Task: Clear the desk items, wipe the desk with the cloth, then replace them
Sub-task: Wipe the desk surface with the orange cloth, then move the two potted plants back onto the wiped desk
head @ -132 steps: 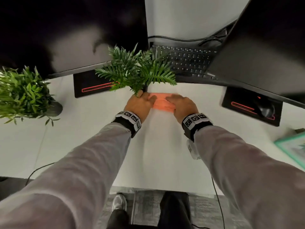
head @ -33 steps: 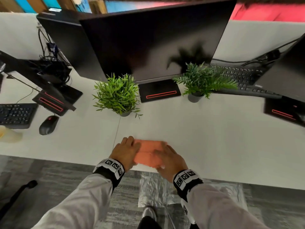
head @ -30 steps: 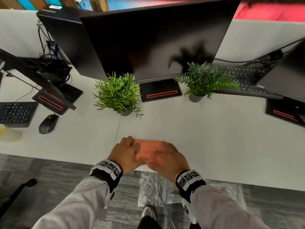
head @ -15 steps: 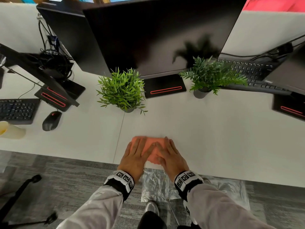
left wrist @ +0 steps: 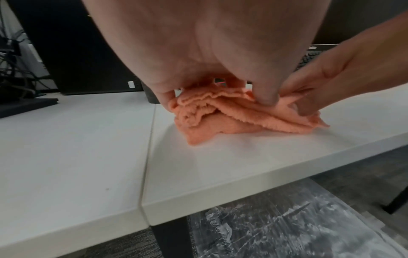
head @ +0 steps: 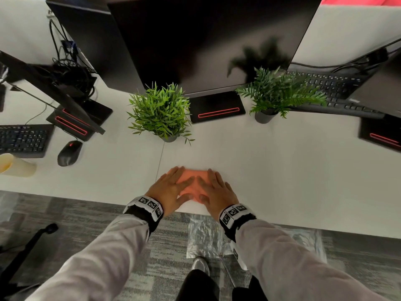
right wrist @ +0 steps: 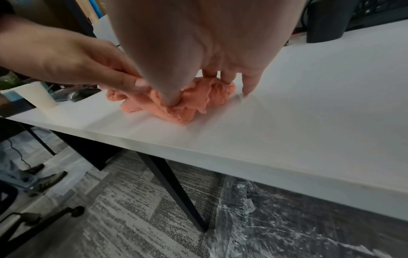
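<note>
Open white desk surface (head: 271, 170) stretches right of the hands. Farther back, two green potted plants (head: 159, 111) (head: 275, 94) flank a black monitor base (head: 217, 106), blocking passage.

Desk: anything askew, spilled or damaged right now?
Nothing stands out. Both plants stand upright, with no spill or damage visible on the desk. The cloth is bunched in uneven folds near the front edge under the left hand and right hand, which fits wiping.

Orange cloth (head: 191, 185), bunched in folds, on white desk (head: 282, 170) near its front edge
</note>
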